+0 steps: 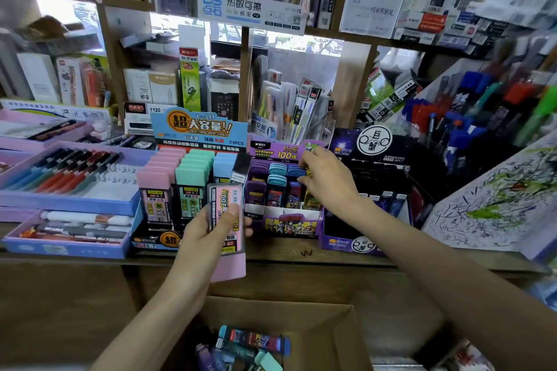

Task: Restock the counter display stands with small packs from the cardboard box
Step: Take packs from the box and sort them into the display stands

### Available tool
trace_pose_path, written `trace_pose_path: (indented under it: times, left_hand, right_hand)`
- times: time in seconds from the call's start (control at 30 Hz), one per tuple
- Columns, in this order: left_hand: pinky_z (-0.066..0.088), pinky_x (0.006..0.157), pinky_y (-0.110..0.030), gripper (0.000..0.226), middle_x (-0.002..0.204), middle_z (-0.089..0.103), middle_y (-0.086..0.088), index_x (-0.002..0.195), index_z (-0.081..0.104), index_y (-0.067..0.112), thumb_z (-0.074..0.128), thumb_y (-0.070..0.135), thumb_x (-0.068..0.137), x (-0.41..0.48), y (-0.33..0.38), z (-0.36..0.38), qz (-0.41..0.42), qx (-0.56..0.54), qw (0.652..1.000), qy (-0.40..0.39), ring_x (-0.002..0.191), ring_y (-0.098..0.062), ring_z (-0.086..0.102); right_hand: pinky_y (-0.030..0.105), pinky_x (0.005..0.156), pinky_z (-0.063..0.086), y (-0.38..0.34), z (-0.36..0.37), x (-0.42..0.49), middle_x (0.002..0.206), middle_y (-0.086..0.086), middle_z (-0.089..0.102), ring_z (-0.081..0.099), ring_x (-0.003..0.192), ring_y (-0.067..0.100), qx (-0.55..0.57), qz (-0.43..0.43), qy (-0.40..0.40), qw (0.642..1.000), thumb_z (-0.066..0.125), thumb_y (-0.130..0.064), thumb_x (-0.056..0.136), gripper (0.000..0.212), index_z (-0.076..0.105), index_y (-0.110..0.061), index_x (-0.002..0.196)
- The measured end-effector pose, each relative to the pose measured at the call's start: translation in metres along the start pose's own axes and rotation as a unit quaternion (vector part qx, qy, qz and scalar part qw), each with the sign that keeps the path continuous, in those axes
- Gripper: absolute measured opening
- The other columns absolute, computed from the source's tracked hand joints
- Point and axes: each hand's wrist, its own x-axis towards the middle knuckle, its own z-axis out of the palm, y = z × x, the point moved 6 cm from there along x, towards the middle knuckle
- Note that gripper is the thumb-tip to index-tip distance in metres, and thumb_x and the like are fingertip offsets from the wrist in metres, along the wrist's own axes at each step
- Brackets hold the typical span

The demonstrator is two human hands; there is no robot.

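My left hand [208,238] grips a pink-capped lead pack [227,220], held upside down in front of the blue display stand [199,132], which holds rows of pink, green and blue packs. My right hand [327,178] reaches into the purple display stand [280,150] and pinches a small yellow pack [310,173] at the right end of its rows. The open cardboard box [331,337] sits below the counter with several small packs [253,340] in it.
A dark purple stand [370,141] is right of the purple one. Lilac pen trays [69,196] fill the counter's left side. A scribbled test sheet [497,202] and pen racks [470,117] stand at right. Shelves of stationery rise behind.
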Motion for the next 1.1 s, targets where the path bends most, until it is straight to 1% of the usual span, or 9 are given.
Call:
trace_pose_path:
  times: [0.13,0.27,0.37,0.43,0.5,0.57,0.87,0.93,1.1]
  left_hand:
    - [0.053,0.053,-0.018,0.023,0.082,0.074,0.002,0.103,0.06,0.024,0.057,0.036,0.083,0.0,-0.002,0.004,-0.011,0.001,1.0,-0.002,0.071,-0.011,0.071]
    - [0.055,0.056,-0.022,0.034,0.084,0.074,-0.001,0.104,0.062,0.023,0.06,0.042,0.076,-0.001,-0.004,0.009,-0.021,-0.001,1.0,-0.007,0.073,-0.014,0.071]
    - [0.058,0.059,-0.026,0.035,0.085,0.075,-0.002,0.104,0.061,0.024,0.061,0.042,0.074,0.0,-0.004,0.013,-0.025,-0.01,1.0,-0.015,0.075,-0.016,0.072]
    - [0.058,0.06,-0.026,0.034,0.084,0.075,-0.002,0.104,0.062,0.023,0.062,0.041,0.075,0.001,-0.003,0.016,-0.025,-0.008,0.999,-0.025,0.074,-0.016,0.072]
    - [0.057,0.06,-0.025,0.034,0.085,0.074,-0.003,0.104,0.063,0.023,0.062,0.041,0.076,0.001,-0.002,0.021,-0.025,0.002,0.999,-0.041,0.075,-0.017,0.071]
    - [0.056,0.061,-0.023,0.035,0.087,0.074,-0.003,0.105,0.064,0.023,0.061,0.042,0.076,0.001,-0.002,0.028,-0.028,0.018,0.998,-0.061,0.076,-0.017,0.071]
    - [0.054,0.06,-0.02,0.035,0.09,0.074,-0.003,0.109,0.058,0.02,0.059,0.038,0.08,0.002,-0.002,0.071,-0.034,0.047,0.99,-0.125,0.074,-0.017,0.071]
    - [0.054,0.059,-0.02,0.032,0.088,0.074,-0.003,0.108,0.059,0.021,0.058,0.037,0.08,0.003,-0.005,0.078,-0.036,0.047,0.991,-0.123,0.073,-0.016,0.071]
    - [0.054,0.06,-0.021,0.035,0.087,0.074,-0.004,0.108,0.061,0.017,0.059,0.036,0.079,0.004,-0.018,0.092,-0.058,0.049,0.989,-0.125,0.073,-0.017,0.071]
  right_hand:
    - [0.031,0.069,0.036,0.003,0.002,0.008,0.109,0.005,0.053,0.047,0.104,0.025,0.007,0.024,-0.035,0.999,0.069,-0.024,0.082,0.03,0.05,-0.014,0.103]
    - [0.034,0.081,0.039,0.004,0.0,0.008,0.112,0.005,0.05,0.043,0.109,0.023,0.042,0.046,-0.073,0.995,0.07,-0.026,0.082,0.033,0.051,-0.015,0.107]
    - [0.026,0.082,0.041,-0.004,-0.019,0.0,0.105,-0.001,0.051,0.046,0.098,0.01,0.176,0.051,-0.015,0.983,0.062,-0.028,0.088,0.023,0.057,-0.016,0.107]
    - [0.02,0.073,0.045,-0.015,-0.021,-0.013,0.094,-0.005,0.06,0.057,0.086,0.006,0.398,0.107,-0.05,0.91,0.057,-0.03,0.091,0.017,0.06,-0.017,0.1]
    - [0.021,0.066,0.051,-0.032,-0.012,-0.028,0.085,0.0,0.067,0.066,0.08,0.013,0.588,0.161,-0.126,0.783,0.056,-0.028,0.093,0.02,0.061,-0.011,0.101]
    - [0.025,0.064,0.051,-0.04,-0.008,-0.039,0.083,0.004,0.066,0.065,0.074,0.016,0.628,0.176,-0.141,0.745,0.056,-0.022,0.093,0.021,0.059,-0.005,0.104]
    - [0.022,0.061,0.051,0.04,-0.053,-0.052,0.086,0.007,0.066,0.064,0.068,0.012,0.642,0.217,0.015,0.735,0.057,-0.012,0.092,0.007,0.055,-0.006,0.096]
    - [0.021,0.06,0.052,0.077,-0.071,-0.053,0.082,0.005,0.066,0.064,0.067,0.012,0.612,0.215,0.06,0.759,0.057,-0.012,0.092,0.004,0.055,-0.009,0.092]
    - [0.025,0.064,0.051,0.144,-0.074,-0.067,0.079,0.005,0.063,0.064,0.072,0.015,0.429,0.203,0.074,0.877,0.056,-0.009,0.092,0.008,0.055,-0.017,0.089]
